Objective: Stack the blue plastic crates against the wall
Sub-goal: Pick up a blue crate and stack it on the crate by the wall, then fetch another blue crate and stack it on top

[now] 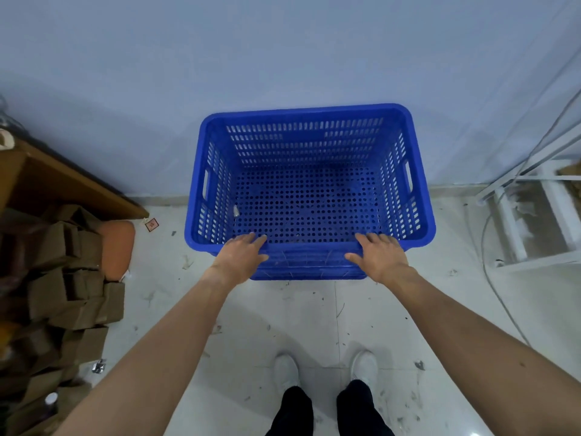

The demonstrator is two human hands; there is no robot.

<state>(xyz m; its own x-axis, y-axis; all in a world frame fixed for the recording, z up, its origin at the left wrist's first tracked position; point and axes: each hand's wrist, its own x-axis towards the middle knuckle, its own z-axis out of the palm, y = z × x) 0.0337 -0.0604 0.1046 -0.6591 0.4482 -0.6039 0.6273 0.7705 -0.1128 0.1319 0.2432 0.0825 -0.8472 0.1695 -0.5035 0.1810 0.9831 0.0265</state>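
Pressing down on the near rim now, my left hand (240, 254) and my right hand (379, 254) both lie flat and open on the front edge of the top blue crate (309, 184), fingers spread, not curled round anything. That crate fills the centre of the frame, its far side up against the pale wall (283, 58), and it sits nested on at least one more crate whose ribbed rim (309, 272) peeks out just below my palms. How many are under it I can't tell from up here. To seat it well, I reckon I should push evenly with both hands so it drops level rather than jamming on one corner, then nudge it back until it is flush with the wall. The side handle slot (408, 176) at centre right would give a better hold if it sticks. Brown cardboard boxes (66, 278) crowd the lower left, a white frame (534, 215) stands at the right edge. A small red tag (152, 225) lies on the floor left of the crate; its writing is too small to read, and the crate shows no label.
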